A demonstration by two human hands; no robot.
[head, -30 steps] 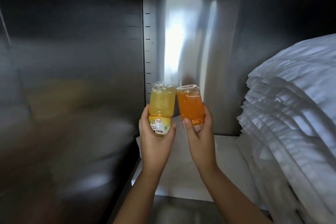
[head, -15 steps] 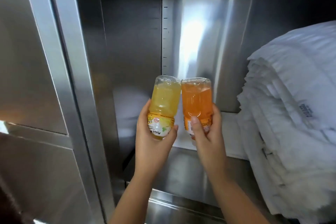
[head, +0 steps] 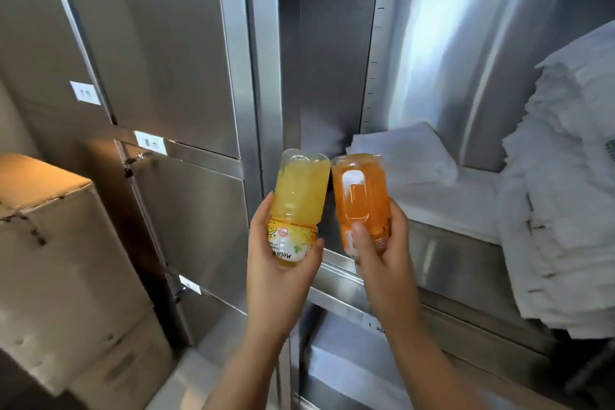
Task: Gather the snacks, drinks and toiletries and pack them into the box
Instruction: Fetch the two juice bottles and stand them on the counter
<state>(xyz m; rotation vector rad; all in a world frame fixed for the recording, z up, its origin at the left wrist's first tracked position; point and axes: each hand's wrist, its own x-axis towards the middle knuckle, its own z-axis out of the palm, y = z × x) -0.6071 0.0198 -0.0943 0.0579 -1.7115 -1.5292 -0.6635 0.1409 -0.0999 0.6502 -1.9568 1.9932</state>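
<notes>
Yellow bottle (head: 298, 196) and orange bottle (head: 359, 196): both held base-up and side by side in mid-air, in front of the steel shelf (head: 459, 263); their upper ends touch. Yellow label reads inverted.

Left hand (head: 279, 283): fingers and thumb wrapped round the yellow bottle's lower part.
Right hand (head: 386, 270): wrapped round the orange bottle's lower part, thumb on the front.

On the shelf: folded white towel (head: 402, 153) behind the bottles; tall towel stack (head: 565, 210) at right.
Left: closed steel doors (head: 173, 60), cardboard boxes (head: 60, 260) stacked.
</notes>
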